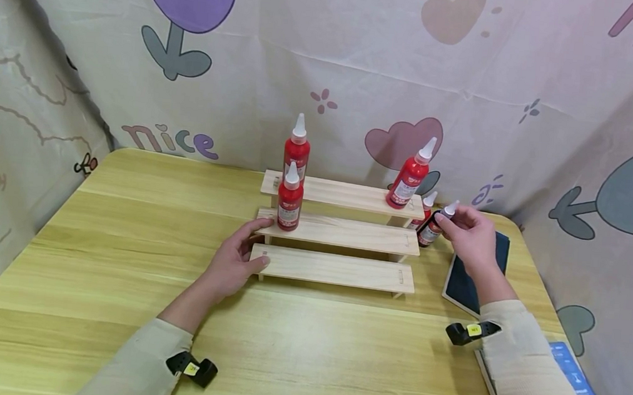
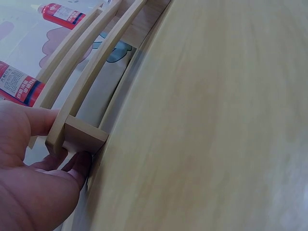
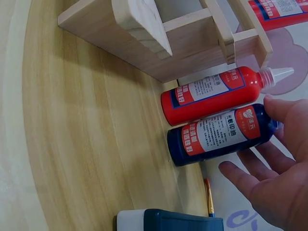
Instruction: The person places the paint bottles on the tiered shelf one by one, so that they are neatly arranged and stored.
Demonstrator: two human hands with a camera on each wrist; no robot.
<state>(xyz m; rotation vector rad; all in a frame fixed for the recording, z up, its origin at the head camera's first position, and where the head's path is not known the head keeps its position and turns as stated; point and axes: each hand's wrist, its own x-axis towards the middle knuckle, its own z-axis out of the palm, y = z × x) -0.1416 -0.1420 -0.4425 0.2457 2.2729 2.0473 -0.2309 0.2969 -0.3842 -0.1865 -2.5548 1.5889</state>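
Note:
A three-step wooden rack [image 1: 341, 232] stands on the table. My left hand [image 1: 236, 256] grips its left end, thumb on the lowest step; in the left wrist view, fingers curl round the shelf end. Red ink bottles with white pointed nozzles stand on it: one at the top left [image 1: 297, 149], one on the middle step [image 1: 289, 203], one at the top right [image 1: 406, 179]. My right hand [image 1: 472, 239] pinches a dark blue ink bottle [image 3: 216, 132] near its neck, right of the rack. Another red ink bottle [image 3: 211, 94] stands close against it.
Right of the rack lies a dark flat pad [image 1: 466, 281] with a pale edge, partly behind my right wrist. A blue printed sheet [image 1: 574, 377] lies near the right table edge. In the right wrist view, a brush [image 3: 209, 197] shows by the pad. A patterned curtain hangs behind.

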